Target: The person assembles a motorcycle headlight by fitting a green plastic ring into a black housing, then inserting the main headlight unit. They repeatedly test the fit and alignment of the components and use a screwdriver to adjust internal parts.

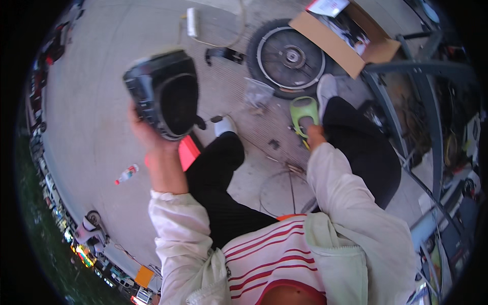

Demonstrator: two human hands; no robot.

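Observation:
Raised at the left, my left hand [147, 134] grips a bulky black plastic housing [162, 91] from its lower side. The housing has a rounded dark face and a short stub near its bottom; its exact kind is unclear. At my right knee, my right hand [316, 136] is closed on the lower end of a light-green plastic cover [304, 108] with a large oval opening. Just beyond that cover lies a spoked wheel with a black tyre [292, 57]. My right fingers are partly hidden by the hand itself.
An open cardboard box [330, 44] stands beside the wheel, next to a grey metal frame [432, 68]. Nearby lie a clear plastic bag [258, 92], a black bracket [224, 55] and a white cylinder [191, 23]. A bottle [126, 174] and a red object [188, 152] are at the left.

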